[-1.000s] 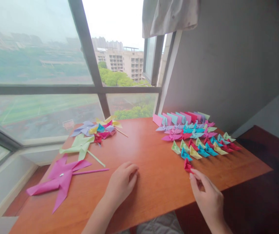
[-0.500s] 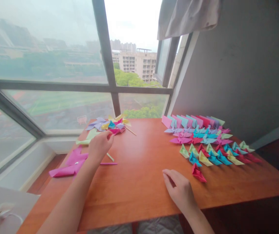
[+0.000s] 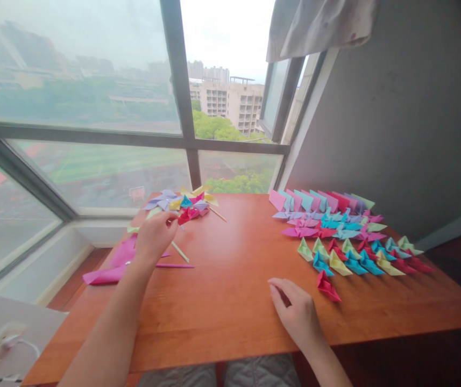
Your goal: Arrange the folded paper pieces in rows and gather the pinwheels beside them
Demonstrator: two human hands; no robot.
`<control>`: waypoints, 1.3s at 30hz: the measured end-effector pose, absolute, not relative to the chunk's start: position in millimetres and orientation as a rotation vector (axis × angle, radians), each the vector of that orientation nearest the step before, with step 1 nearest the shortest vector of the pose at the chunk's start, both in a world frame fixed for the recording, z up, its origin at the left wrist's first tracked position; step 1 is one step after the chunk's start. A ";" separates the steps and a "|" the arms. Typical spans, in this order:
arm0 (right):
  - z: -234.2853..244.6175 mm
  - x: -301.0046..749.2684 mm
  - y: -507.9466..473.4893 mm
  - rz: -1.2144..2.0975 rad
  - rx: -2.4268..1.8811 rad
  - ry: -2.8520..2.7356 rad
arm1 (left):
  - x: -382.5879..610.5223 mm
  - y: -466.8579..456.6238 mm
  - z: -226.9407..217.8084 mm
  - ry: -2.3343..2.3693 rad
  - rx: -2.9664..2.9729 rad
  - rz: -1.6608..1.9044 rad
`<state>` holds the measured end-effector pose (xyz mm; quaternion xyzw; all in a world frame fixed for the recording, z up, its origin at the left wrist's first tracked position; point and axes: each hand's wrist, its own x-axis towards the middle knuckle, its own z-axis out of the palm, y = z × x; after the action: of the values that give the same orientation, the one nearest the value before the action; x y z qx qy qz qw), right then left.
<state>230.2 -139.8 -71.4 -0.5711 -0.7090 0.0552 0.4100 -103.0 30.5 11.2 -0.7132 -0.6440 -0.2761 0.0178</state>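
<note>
My left hand (image 3: pixel 155 236) reaches over the far left of the table, thumb and fingers pinched together beside a small red-pink pinwheel (image 3: pixel 189 215). Whether anything is in that pinch I cannot make out. Partly under the same forearm lie a large magenta pinwheel (image 3: pixel 109 274) with a magenta stick (image 3: pixel 176 265) and a pale green pinwheel with its stick (image 3: pixel 179 251). My right hand (image 3: pixel 297 309) rests near the front edge, its fingers loosely curled closed with nothing seen in them. To its right sits a red folded paper boat (image 3: pixel 327 286).
Lavender (image 3: pixel 164 200) and yellow pinwheels (image 3: pixel 210 199) cluster at the far left. On the right stand rows of paper boats (image 3: pixel 353 262), folded cranes (image 3: pixel 339 220) and upright folded papers (image 3: pixel 306 200). Windows (image 3: pixel 93 177) border the table (image 3: pixel 230 290), with a grey wall at right.
My left hand has drawn slightly left, away from the red-pink pinwheel, which shows more fully. My right hand stays where it was. The view has shifted a little.
</note>
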 end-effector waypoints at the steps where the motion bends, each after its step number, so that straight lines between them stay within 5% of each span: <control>1: -71.0 230.0 -140.0 0.147 -1.440 -1.780 | -102.3 26.7 13.8 -1.993 -2.220 -0.904; 10: -70.0 228.5 -140.5 0.199 -1.469 -1.778 | -31.8 -40.2 -4.6 -1.645 -2.846 -1.238; 28: -64.1 221.4 -145.5 0.139 -1.346 -1.901 | 4.2 -84.4 -42.6 -1.456 -3.158 -1.060; 39: -38.9 284.4 -173.8 -0.390 -1.510 -1.519 | 1.7 -81.6 -41.8 -1.514 -3.111 -0.808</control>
<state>284.4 -173.8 -38.9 -0.6145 -0.6182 -0.1586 0.4637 1.7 -81.6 -41.8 -0.8572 -0.4171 -0.2225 -0.2042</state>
